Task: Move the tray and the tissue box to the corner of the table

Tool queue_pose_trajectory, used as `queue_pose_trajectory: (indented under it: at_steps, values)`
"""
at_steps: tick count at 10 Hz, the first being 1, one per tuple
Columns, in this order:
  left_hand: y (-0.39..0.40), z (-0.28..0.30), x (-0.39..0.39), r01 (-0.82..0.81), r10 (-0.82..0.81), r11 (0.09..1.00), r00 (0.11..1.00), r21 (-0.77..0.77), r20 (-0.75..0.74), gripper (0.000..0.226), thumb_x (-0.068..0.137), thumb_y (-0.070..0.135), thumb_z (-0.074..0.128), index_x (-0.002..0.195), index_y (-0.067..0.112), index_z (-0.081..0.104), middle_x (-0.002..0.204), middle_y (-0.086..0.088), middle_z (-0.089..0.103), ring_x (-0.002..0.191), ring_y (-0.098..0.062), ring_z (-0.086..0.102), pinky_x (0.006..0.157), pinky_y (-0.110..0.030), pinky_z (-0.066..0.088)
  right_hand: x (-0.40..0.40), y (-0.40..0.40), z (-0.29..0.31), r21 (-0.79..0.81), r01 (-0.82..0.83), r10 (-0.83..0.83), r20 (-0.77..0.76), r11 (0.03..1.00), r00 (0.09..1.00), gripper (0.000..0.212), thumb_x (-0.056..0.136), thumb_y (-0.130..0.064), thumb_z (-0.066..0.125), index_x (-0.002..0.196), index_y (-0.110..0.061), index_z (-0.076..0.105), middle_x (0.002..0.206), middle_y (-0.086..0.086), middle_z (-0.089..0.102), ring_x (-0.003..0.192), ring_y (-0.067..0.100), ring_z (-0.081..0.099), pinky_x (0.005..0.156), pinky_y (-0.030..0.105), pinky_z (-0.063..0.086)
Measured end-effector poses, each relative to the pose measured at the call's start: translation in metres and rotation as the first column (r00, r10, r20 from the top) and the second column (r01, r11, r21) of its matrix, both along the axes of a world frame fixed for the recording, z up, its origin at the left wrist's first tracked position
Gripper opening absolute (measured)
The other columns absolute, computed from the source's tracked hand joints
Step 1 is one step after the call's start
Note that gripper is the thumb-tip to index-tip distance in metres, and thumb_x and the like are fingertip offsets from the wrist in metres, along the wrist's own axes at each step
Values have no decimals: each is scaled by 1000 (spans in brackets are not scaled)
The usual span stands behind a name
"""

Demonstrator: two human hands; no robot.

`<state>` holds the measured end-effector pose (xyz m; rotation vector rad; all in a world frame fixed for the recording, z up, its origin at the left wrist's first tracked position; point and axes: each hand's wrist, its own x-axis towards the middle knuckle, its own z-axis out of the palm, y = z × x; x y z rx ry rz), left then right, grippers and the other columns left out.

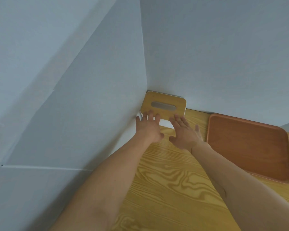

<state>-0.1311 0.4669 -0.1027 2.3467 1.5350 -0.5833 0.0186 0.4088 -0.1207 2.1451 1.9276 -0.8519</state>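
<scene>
The tissue box point(163, 101), white with a light wooden lid and a grey slot, stands in the far corner where the two walls meet. My left hand point(148, 127) has its fingers spread, the fingertips resting on the box's near left edge. My right hand point(184, 131) is also spread, its fingertips touching the near right edge of the box. Neither hand grips anything. A reddish-brown wooden tray point(250, 147) lies flat on the yellow wooden table point(170, 189), to the right of the box and against the back wall.
Pale grey walls point(90, 97) close the table in on the left and at the back. Wood-grain table surface stretches between my forearms toward me. A narrow strip of table shows between the box and the tray.
</scene>
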Motion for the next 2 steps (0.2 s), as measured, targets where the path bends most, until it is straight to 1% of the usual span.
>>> queue_pose_trajectory:
  at_steps: [2]
  values:
    - [0, 2, 1, -18, 18, 1000, 999, 5, 41, 80, 91, 49, 55, 154, 22, 14, 165, -9, 3, 151, -31, 6, 116, -55, 18, -4, 0, 3, 37, 26, -26, -14, 999, 1000, 77, 97, -40, 48, 158, -29, 1, 167, -6, -10, 152, 16, -11, 118, 64, 8]
